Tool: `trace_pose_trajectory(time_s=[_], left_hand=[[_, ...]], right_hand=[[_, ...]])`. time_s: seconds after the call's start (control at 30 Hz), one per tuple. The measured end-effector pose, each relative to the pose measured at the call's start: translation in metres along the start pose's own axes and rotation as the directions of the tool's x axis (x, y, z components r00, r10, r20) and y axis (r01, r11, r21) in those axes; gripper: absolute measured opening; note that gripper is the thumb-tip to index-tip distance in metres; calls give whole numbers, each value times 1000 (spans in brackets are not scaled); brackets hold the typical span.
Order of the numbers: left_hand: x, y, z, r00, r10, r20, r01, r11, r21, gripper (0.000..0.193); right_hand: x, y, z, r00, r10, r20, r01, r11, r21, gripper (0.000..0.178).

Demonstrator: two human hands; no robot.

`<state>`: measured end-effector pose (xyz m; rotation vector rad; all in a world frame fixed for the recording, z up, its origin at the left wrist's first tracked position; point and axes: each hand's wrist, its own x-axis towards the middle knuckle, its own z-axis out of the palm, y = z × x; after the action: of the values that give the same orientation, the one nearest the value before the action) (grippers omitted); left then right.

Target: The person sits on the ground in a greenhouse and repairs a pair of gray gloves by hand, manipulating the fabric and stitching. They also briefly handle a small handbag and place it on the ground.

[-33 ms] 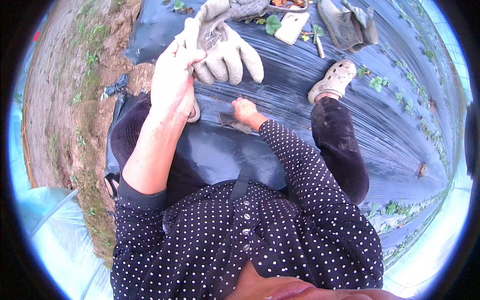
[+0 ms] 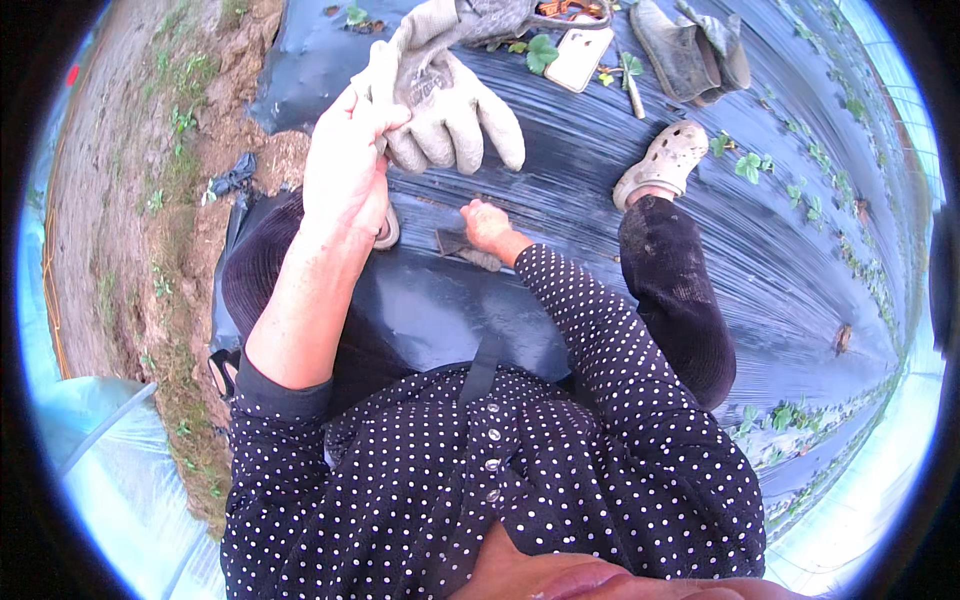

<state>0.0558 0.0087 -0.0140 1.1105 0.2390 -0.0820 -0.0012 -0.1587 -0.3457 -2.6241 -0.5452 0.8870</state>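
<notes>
Head: glove (image 2: 437, 98), fingers and axis bodyward, in left hand's (image 2: 345, 160) pinch; right hand (image 2: 486, 226) curled

- Left hand (image 2: 345, 155) at 11 o'clock, pinched closed
- Left forearm (image 2: 312, 305) bare, at 9 o'clock, angled between 12 and 1
- Right hand (image 2: 486, 226) curled, at 12 o'clock
- Right arm (image 2: 585, 305) slanting towards 10

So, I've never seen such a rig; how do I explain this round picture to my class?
There's no machine, just a person working bare-handed. A wide fisheye camera worn on the head looks down, so straight edges bend near the rim. The left hand holds a pale glove. The right hand is curled over dark plastic sheeting; whether it grips anything is unclear. Farther out on the sheeting lies a flat white rectangle, and leafy plants poke up at the right.
</notes>
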Motion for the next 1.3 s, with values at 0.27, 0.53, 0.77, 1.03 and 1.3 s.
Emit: trace_pose_trajectory(time_s=[0.27, 0.53, 0.77, 1.03, 1.3], left_hand=[[-43, 6, -17, 974, 187, 130, -228, 813, 535, 38], [-67, 25, -26, 995, -91, -32, 95, 984, 151, 21], [-45, 21, -41, 989, -98, -113, 122, 967, 223, 25], [-44, 17, -57, 984, -43, -176, 88, 962, 260, 27], [-110, 15, -84, 998, -48, -49, 36, 973, -230, 27]], right_hand=[[-11, -15, 69, 953, -227, -202, 251, 963, 101, 30], [6, -25, 82, 965, -183, 188, 188, 982, -7, 26], [5, -13, 46, 935, -103, 340, 96, 995, 37, 23], [-71, -38, -160, 922, 386, -9, -274, 670, 690, 8], [-180, -194, -328, 539, -57, -840, 489, 833, 258, 24]])
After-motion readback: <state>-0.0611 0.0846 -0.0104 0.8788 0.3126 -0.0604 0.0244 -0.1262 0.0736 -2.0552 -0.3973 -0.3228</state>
